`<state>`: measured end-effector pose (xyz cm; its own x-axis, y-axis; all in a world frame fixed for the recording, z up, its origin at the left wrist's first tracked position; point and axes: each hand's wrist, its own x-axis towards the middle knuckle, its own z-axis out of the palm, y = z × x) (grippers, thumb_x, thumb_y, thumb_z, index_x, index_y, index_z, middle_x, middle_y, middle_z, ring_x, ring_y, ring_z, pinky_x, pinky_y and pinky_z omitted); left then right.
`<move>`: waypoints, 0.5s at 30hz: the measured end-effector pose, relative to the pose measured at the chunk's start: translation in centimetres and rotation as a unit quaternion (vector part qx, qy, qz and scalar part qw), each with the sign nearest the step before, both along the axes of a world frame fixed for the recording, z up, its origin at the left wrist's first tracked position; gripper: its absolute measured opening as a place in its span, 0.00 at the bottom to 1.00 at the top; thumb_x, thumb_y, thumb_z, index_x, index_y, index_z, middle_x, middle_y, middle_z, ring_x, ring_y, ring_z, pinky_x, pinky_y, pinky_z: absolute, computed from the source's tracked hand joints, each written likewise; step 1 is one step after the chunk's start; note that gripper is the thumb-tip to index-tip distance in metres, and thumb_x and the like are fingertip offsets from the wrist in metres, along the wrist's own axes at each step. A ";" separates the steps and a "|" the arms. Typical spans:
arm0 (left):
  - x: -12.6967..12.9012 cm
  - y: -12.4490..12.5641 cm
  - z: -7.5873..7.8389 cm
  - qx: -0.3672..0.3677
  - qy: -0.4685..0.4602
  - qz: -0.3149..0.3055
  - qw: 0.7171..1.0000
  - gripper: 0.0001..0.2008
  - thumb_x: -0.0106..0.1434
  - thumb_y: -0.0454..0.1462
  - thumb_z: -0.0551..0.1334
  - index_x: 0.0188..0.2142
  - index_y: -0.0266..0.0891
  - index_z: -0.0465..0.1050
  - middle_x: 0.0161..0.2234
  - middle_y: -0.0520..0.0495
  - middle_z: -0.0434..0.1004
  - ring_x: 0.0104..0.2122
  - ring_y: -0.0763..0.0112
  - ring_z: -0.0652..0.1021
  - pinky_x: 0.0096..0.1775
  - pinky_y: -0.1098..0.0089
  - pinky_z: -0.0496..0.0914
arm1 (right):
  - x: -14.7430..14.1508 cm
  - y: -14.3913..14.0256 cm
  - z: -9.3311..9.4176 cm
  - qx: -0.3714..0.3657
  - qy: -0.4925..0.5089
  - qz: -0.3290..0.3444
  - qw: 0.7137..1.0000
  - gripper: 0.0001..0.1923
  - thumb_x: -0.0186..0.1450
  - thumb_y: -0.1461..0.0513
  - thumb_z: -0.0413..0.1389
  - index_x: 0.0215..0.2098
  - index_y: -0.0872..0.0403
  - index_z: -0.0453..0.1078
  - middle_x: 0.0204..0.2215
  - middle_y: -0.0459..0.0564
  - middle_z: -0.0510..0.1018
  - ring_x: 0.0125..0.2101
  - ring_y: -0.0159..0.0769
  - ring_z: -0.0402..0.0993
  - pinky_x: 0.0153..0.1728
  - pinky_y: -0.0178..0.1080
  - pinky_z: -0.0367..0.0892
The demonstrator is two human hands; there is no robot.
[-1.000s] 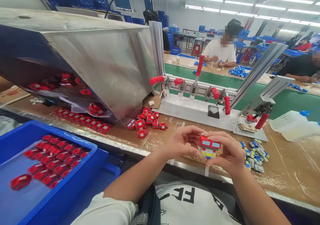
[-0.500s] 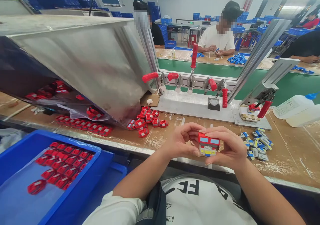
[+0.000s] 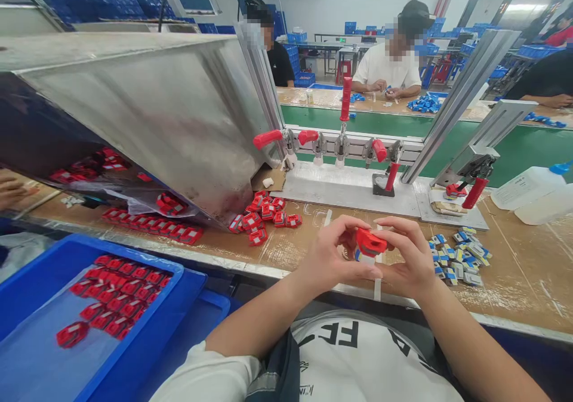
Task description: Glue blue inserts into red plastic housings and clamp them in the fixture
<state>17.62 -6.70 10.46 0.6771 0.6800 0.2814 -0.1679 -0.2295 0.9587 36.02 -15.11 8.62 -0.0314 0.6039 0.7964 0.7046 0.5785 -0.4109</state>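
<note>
Near, bottom of frame: white shirt w/ black letters, both forearms coming up to centre.

Centre: left hand and right hand both closed on one small red toy part, pinched between fingertips just above the bench edge. Red top faces up; a bit of white/blue shows under it. Thumbs press from the near side. Looks like a fit-and-press step: two pieces being squeezed together or turned for a check. Can't tell if the joint is seated; fingers hide it.

Lower left: blue bin w/ loose red pieces on a plastic sheet.

Right of hands: small pile of blue/grey bits on the bench, near but not touching the right hand.

Mid-frame: heap of red shells at the mouth of a steel chute, centre-left.

Beyond: jig plate w/ red-handled clamps; white bottles at right edge.

Far, top: green belt, other workers seated across it.

Judgement on next move: needs an even squeeze, parts kept square, grip not slipping off the small edges.
</note>
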 end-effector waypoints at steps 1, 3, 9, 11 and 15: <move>-0.1 -0.2 0.4 0.072 0.036 0.045 0.996 0.33 0.45 0.50 0.80 0.47 0.42 0.75 0.36 0.49 0.78 0.32 0.70 0.76 0.33 0.70 0.71 | 0.0 0.0 -0.2 -0.010 0.007 0.000 1.000 0.27 0.65 0.54 0.66 0.61 0.45 0.70 0.51 0.58 0.77 0.47 0.48 0.79 0.41 0.46 0.81; -0.3 -0.6 1.3 0.206 0.084 0.109 0.969 0.29 0.50 0.52 0.77 0.46 0.42 0.76 0.34 0.49 0.77 0.31 0.70 0.75 0.34 0.69 0.70 | -0.2 0.1 -0.4 -0.042 0.028 0.017 0.999 0.26 0.67 0.49 0.62 0.61 0.46 0.70 0.50 0.59 0.77 0.48 0.49 0.79 0.42 0.47 0.80; -0.2 -1.1 2.1 0.353 0.133 0.161 0.912 0.26 0.57 0.56 0.71 0.44 0.40 0.75 0.36 0.45 0.79 0.36 0.64 0.79 0.38 0.67 0.70 | -0.6 0.3 -0.6 -0.099 0.063 0.036 0.992 0.21 0.71 0.49 0.57 0.59 0.47 0.70 0.45 0.56 0.78 0.42 0.44 0.78 0.37 0.43 0.78; -0.1 -1.1 2.0 0.341 0.146 0.166 0.914 0.26 0.57 0.58 0.70 0.43 0.41 0.75 0.36 0.45 0.79 0.36 0.63 0.79 0.38 0.67 0.70 | -0.6 0.3 -0.6 -0.114 0.062 0.043 0.991 0.22 0.70 0.48 0.58 0.59 0.47 0.70 0.44 0.56 0.79 0.40 0.43 0.78 0.35 0.42 0.77; -0.3 -1.1 2.1 0.361 0.148 0.153 0.908 0.28 0.58 0.59 0.69 0.46 0.41 0.77 0.37 0.43 0.80 0.37 0.61 0.80 0.42 0.65 0.71 | 0.0 0.2 -1.4 -0.136 0.078 0.072 0.985 0.21 0.70 0.50 0.59 0.58 0.47 0.71 0.42 0.53 0.81 0.37 0.41 0.79 0.36 0.41 0.77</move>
